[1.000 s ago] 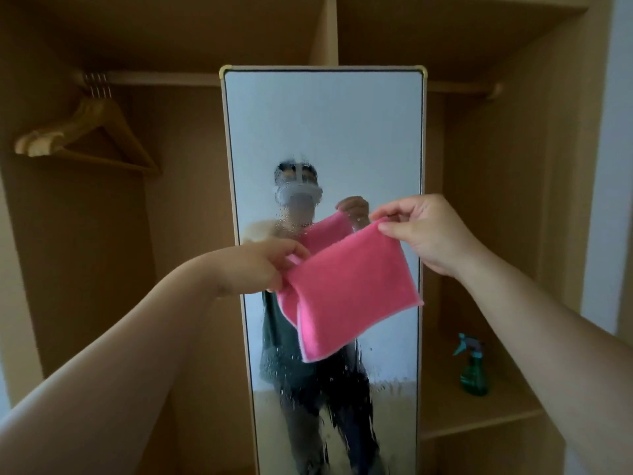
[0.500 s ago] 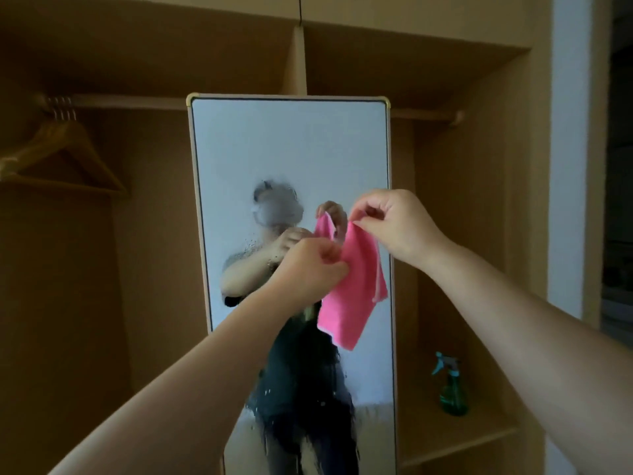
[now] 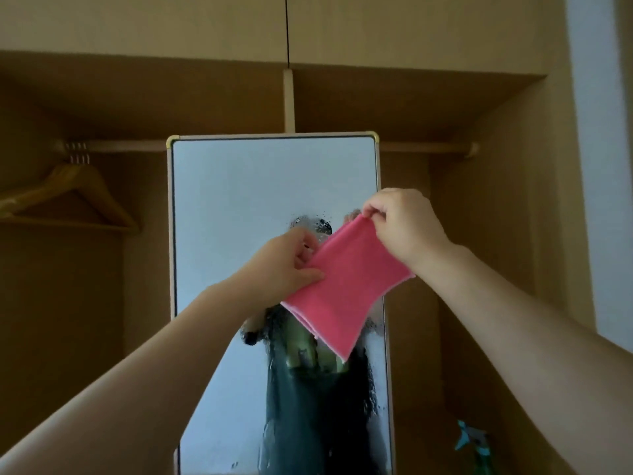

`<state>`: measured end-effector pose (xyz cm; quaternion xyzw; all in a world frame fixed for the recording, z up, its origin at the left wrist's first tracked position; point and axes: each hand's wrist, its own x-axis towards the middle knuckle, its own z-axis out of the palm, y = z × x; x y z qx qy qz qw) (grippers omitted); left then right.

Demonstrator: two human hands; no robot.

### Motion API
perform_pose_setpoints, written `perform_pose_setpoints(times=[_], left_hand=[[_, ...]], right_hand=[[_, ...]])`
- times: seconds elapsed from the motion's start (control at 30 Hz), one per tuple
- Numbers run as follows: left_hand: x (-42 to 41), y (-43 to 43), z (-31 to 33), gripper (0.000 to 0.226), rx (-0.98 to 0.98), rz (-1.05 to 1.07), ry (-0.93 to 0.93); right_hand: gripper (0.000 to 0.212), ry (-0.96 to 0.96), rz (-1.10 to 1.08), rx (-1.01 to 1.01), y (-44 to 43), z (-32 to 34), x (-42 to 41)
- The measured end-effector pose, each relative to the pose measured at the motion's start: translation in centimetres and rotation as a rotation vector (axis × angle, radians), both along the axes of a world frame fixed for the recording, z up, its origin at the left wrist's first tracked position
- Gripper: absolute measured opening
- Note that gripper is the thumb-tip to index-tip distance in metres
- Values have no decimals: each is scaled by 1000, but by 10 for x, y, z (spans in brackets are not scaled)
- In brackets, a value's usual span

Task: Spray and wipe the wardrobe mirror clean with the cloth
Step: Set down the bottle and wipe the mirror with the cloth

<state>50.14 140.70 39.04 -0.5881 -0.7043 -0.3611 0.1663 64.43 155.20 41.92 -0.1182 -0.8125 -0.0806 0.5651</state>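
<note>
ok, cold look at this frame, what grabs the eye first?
The pink cloth, folded and held up mid-frame between the left hand and the right hand, in front of the mirror. Next, the mirror itself: droplets and streaks run down its middle and lower glass. Wooden hangers hang at left; a green spray bottle sits bottom right.

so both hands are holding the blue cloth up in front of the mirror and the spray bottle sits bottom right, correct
Not quite: the cloth is pink, not blue, as the head view shows. The rest holds: the left hand and right hand pinch it in front of the mirror, and the spray bottle sits bottom right.
</note>
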Motion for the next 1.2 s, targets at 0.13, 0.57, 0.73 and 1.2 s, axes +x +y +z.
perform_pose_setpoints(times=[0.13, 0.57, 0.73, 1.2], left_hand=[[-2, 12, 0, 29, 91, 2, -94], [-20, 29, 20, 21, 214, 161, 182], [-33, 30, 15, 17, 214, 134, 248], [-120, -47, 2, 9, 703, 396, 263]], right_hand=[[27, 103, 19, -59, 13, 7, -17], [25, 20, -180, 189, 22, 23, -73], [49, -60, -372, 229, 31, 1, -83], [101, -90, -446, 139, 37, -22, -105]])
